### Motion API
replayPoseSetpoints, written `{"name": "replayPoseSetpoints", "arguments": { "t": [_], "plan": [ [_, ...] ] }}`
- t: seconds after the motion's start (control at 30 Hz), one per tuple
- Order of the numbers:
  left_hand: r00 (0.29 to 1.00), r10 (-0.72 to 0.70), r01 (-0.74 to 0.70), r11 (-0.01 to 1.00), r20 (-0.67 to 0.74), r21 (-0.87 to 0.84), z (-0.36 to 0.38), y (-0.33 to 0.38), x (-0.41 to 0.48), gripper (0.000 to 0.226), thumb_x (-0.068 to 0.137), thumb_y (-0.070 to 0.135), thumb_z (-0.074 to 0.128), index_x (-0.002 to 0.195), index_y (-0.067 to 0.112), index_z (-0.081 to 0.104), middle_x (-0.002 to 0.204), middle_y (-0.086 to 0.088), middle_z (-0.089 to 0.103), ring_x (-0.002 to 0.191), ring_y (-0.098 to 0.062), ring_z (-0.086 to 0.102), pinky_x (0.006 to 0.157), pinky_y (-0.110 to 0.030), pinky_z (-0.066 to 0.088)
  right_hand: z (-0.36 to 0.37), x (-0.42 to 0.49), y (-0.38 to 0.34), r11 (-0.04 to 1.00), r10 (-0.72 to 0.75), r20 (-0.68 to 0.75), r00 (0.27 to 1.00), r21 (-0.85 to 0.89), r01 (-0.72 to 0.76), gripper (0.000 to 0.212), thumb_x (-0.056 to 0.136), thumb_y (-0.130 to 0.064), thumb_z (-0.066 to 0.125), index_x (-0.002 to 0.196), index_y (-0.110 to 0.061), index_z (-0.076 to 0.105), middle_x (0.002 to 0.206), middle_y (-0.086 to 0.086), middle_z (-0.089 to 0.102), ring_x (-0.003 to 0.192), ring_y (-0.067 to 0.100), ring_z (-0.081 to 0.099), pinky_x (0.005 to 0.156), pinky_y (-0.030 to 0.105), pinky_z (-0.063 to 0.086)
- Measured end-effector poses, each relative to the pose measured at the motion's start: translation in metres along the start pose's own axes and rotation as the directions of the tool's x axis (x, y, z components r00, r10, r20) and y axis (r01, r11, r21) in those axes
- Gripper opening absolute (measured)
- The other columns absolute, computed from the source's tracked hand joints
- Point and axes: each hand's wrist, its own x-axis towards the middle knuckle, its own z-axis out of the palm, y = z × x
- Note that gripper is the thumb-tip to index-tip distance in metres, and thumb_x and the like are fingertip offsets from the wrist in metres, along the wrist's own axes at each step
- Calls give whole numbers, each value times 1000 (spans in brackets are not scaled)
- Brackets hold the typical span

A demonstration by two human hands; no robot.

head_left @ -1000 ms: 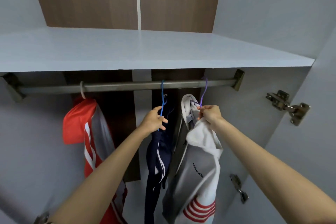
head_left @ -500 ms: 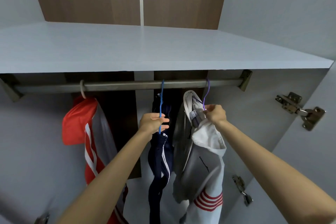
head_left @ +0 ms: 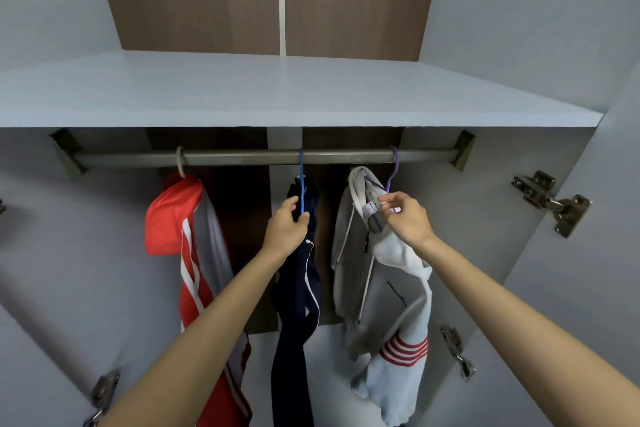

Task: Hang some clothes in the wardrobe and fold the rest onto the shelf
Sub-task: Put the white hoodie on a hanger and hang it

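Hanging stage, three garments on the rail (head_left: 263,157) beneath the shelf (head_left: 277,94).

Left hand (head_left: 287,224): grip curled round the stem of the blue hanger (head_left: 302,194), just under its hook, which sits over the rail. Navy garment (head_left: 299,305) hangs from it, bunched at the top.

Right hand (head_left: 403,215): fingertips pinch the lower stem of the purple hanger (head_left: 393,173), its hook over the rail; the grip is narrow and light. Grey-white hooded top (head_left: 391,288) with red stripes near its hem hangs below, collar twisted and hood slumped beneath the wrist.

Red-and-white jacket (head_left: 180,236): on a pale hanger hook (head_left: 180,163), left end of rail, well apart from both hands.

Risks, as judgement:
- Hooded top looks unevenly seated; on release it may slide off one arm of its hanger.
- Tugging either stem sideways could tip a hook off the rail and drop the garment.
- Navy garment appears gathered, not spread; it may slip through.

Not determinable:
- Hanger shoulders are all covered by cloth, so seating cannot be confirmed.
- Lower ends of all three garments run out of view.
- Navy garment's type is unclear.
- Label text at the hooded top's collar is too small to read.
- Shelf shows no folded clothes in its visible part; its rear corners are cut off.
- Hinges (head_left: 550,201) show on the open door edges; the doors are mostly out of view.
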Motion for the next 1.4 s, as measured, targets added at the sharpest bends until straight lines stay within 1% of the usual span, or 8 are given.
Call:
{"name": "replayPoseSetpoints", "arguments": {
  "t": [0.23,0.43,0.63,0.8,0.87,1.0,1.13,1.4],
  "plan": [
    [976,214,-206,967,-35,150,-12,18,-66,50,100,17,48,148,14,34,148,-7,44,137,-21,39,113,-33,32,-21,-61,-16,993,-112,29,993,52,110,24,94,-11,52,113,-19,65,101,-4,63,77,4,54,62,0,38],
    [958,285,-259,912,-36,318,-16,17,-154,48,102,22,45,148,16,36,147,-7,45,134,-20,43,108,-30,34,-41,-145,-13,959,-266,77,961,-83,272,25,94,-12,55,117,-20,63,106,-6,61,68,1,53,67,19,43],
    [940,340,-300,796,22,525,-8,14,-250,46,102,24,45,147,16,39,146,-4,46,131,-21,46,103,-33,39,-66,-237,6,913,-316,163,935,-217,346,29,94,-14,51,120,-23,59,112,-8,59,88,10,53,75,29,45],
    [918,383,-359,703,99,613,-1,13,-308,44,102,26,44,145,17,42,140,-4,53,123,-24,53,99,-36,44,-80,-304,23,879,-299,173,939,-333,341,27,96,-18,49,121,-25,58,111,-10,60,84,5,51,63,20,38],
    [904,403,-399,672,144,624,1,10,-327,44,102,26,44,145,17,42,136,-5,56,119,-25,56,96,-36,45,-85,-332,30,879,-269,154,951,-364,308,27,96,-17,49,119,-25,59,109,-10,59,79,0,48,59,16,34],
    [873,411,-478,620,262,622,3,5,-363,43,102,29,43,144,18,43,132,-5,59,117,-24,57,94,-36,46,-91,-393,42,883,-183,98,978,-421,207,26,95,-18,49,119,-23,59,114,-9,60,97,12,54,69,28,42],
    [829,410,-559,594,380,578,3,-9,-405,42,102,29,43,143,20,44,128,-2,61,110,-23,59,90,-35,46,-92,-467,54,900,-54,34,998,-430,64,28,95,-17,48,120,-24,59,114,-8,62,93,12,55,71,30,46],
    [648,373,-716,597,664,363,36,-32,-512,43,103,30,40,145,21,40,139,-1,52,123,-25,51,96,-40,44,-116,-638,72,868,221,-194,956,-407,-283,27,95,-15,50,119,-22,60,115,-5,61,101,17,58,75,31,46]
  ]
}}
